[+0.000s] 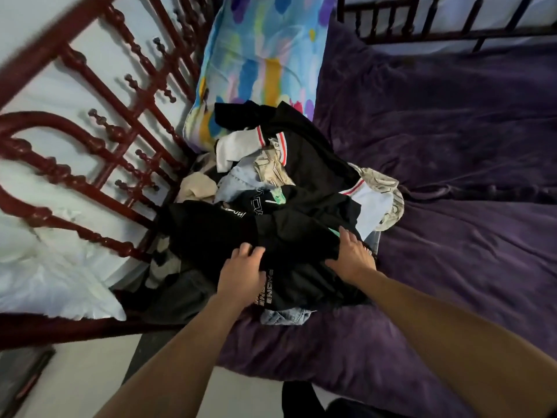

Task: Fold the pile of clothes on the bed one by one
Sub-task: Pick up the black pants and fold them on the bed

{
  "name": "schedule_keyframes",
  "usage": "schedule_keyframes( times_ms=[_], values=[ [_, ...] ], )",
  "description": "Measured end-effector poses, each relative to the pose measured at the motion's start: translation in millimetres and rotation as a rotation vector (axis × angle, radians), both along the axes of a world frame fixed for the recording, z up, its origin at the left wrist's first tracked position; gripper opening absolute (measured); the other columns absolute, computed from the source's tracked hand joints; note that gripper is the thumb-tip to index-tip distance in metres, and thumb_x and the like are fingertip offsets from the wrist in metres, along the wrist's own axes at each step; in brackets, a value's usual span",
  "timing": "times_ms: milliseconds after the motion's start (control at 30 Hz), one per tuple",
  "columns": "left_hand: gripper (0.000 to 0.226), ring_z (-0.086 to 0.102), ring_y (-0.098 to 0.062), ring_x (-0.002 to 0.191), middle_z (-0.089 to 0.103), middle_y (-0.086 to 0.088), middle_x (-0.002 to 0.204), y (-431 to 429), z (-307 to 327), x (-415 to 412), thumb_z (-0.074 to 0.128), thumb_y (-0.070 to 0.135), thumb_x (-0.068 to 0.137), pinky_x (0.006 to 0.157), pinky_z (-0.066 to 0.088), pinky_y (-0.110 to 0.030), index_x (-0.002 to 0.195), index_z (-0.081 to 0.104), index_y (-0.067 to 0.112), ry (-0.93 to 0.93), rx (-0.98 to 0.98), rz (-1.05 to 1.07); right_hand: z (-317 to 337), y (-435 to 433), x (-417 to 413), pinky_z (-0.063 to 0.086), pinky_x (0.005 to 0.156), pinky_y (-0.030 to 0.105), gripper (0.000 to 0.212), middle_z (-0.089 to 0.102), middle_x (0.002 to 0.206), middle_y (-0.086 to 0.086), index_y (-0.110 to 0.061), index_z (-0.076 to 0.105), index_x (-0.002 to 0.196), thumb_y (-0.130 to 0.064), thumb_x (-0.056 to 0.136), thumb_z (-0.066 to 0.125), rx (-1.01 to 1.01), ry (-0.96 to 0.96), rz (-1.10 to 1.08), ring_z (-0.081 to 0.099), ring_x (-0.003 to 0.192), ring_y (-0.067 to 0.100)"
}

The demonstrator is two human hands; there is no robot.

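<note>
On the bed (458, 260), left hand (241, 276) grips a black garment (295, 236); right hand (354, 260) rests flat on it.

Bedspread (452, 140): deep purple plush cloth with a velvety nap, matt, faint sheen along the creases. Pile of clothes (304, 176): soft cloth throughout. Black shirt (295, 236): smooth matt jersey with white printed lettering. White top (238, 146): smooth cloth with ribbed, red-striped cuffs. Jeans (283, 316): faded blue denim, coarse weave. Pillow (265, 55): smooth matt cloth, brightly printed. Headboard (99, 146): dark red turned spindles, glossy lacquered finish; wood or metal cannot be told. White pillow (60, 285): thin, smooth, crumpled cloth.
</note>
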State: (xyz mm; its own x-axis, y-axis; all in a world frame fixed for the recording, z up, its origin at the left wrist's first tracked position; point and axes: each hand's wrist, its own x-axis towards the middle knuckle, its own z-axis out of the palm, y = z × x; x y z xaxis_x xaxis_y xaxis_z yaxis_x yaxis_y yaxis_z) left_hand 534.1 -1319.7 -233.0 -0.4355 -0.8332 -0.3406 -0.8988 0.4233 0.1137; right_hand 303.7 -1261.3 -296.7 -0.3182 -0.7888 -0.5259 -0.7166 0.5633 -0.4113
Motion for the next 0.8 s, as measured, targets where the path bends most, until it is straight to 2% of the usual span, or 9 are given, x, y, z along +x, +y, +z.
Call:
schedule_keyframes(
  times_ms=[67, 200, 333, 433, 500, 567, 633, 700, 800],
  values=[
    [0.068, 0.033, -0.028, 0.132, 0.028, -0.008, 0.148, -23, -15, -7, 0.060, 0.032, 0.088, 0.104, 0.035, -0.039, 0.147, 0.028, 0.023, -0.026, -0.019, -0.140, -17, 2, 6, 0.042, 0.100, 0.040, 0.092, 0.042, 0.146, 0.010, -0.017, 0.012, 0.153, -0.031, 0.083, 0.070, 0.080, -0.050, -0.119, 0.045, 0.131, 0.030],
    [0.084, 0.011, -0.033, 0.144, 0.011, -0.013, 0.157, -61, -40, -20, 0.065, 0.036, 0.085, 0.112, 0.023, -0.045, 0.151, 0.013, 0.029, -0.137, 0.011, -0.352, -32, 8, 20, 0.051, 0.086, 0.035, 0.037, 0.065, 0.115, 0.010, -0.017, 0.060, 0.118, -0.027, 0.083, 0.066, 0.170, -0.102, -0.286, 0.061, 0.107, 0.030],
    [0.039, 0.033, -0.025, 0.130, 0.042, -0.002, 0.137, -87, -30, -31, 0.058, 0.037, 0.090, 0.102, 0.031, -0.039, 0.127, 0.052, 0.027, -0.037, -0.098, -0.464, 9, -9, -1, 0.053, 0.073, 0.039, 0.010, 0.068, 0.078, 0.008, -0.010, 0.072, 0.086, -0.014, 0.086, 0.063, -0.106, -0.332, -0.672, 0.065, 0.077, 0.025],
    [0.024, 0.051, -0.026, 0.112, 0.059, -0.003, 0.117, -109, 5, -49, 0.056, 0.030, 0.093, 0.091, 0.039, -0.039, 0.113, 0.060, 0.017, 0.300, -0.016, -0.367, 81, -20, -31, 0.044, 0.051, 0.017, 0.014, 0.058, 0.047, -0.012, -0.007, 0.069, 0.081, -0.006, 0.090, 0.059, -0.366, -0.400, -0.806, 0.054, 0.050, -0.001],
    [0.018, 0.059, -0.030, 0.096, 0.064, -0.008, 0.097, -122, 45, -70, 0.057, 0.023, 0.092, 0.079, 0.044, -0.035, 0.105, 0.060, 0.011, 0.560, 0.116, -0.183, 127, -22, -45, 0.046, 0.061, 0.014, 0.020, 0.061, 0.050, -0.013, -0.011, 0.070, 0.074, -0.007, 0.091, 0.059, -0.500, -0.490, -0.817, 0.056, 0.051, -0.002],
    [0.015, 0.058, -0.029, 0.090, 0.061, -0.008, 0.090, -134, 89, -90, 0.056, 0.017, 0.091, 0.074, 0.041, -0.034, 0.101, 0.059, 0.006, 0.751, 0.135, -0.058, 162, -20, -54, 0.050, 0.072, 0.030, 0.019, 0.067, 0.067, -0.003, -0.014, 0.071, 0.071, -0.019, 0.089, 0.066, -0.562, -0.569, -0.762, 0.062, 0.066, 0.013],
    [0.015, 0.056, -0.028, 0.088, 0.061, -0.010, 0.091, -143, 131, -102, 0.055, 0.013, 0.089, 0.075, 0.039, -0.032, 0.099, 0.058, 0.003, 0.880, 0.060, -0.025, 192, -9, -58, 0.047, 0.063, 0.028, 0.024, 0.064, 0.068, -0.002, -0.012, 0.069, 0.073, -0.034, 0.082, 0.074, -0.516, -0.540, -0.593, 0.060, 0.065, 0.013],
    [0.012, 0.053, -0.024, 0.084, 0.059, -0.009, 0.091, -146, 169, -105, 0.055, 0.011, 0.089, 0.071, 0.035, -0.026, 0.098, 0.057, 0.003, 0.919, -0.031, -0.059, 215, 4, -62, 0.044, 0.059, 0.025, 0.034, 0.061, 0.066, -0.003, -0.008, 0.069, 0.076, -0.038, 0.071, 0.082, -0.391, -0.369, -0.397, 0.059, 0.062, 0.009],
    [0.009, 0.057, -0.026, 0.086, 0.062, -0.008, 0.091, -133, 204, -100, 0.055, 0.012, 0.087, 0.071, 0.044, -0.033, 0.096, 0.056, 0.009, 0.867, -0.155, -0.180, 234, 26, -68, 0.041, 0.060, 0.027, 0.038, 0.057, 0.070, 0.002, -0.008, 0.065, 0.073, -0.037, 0.063, 0.088, -0.186, 0.038, -0.207, 0.058, 0.069, 0.016]
  ],
)
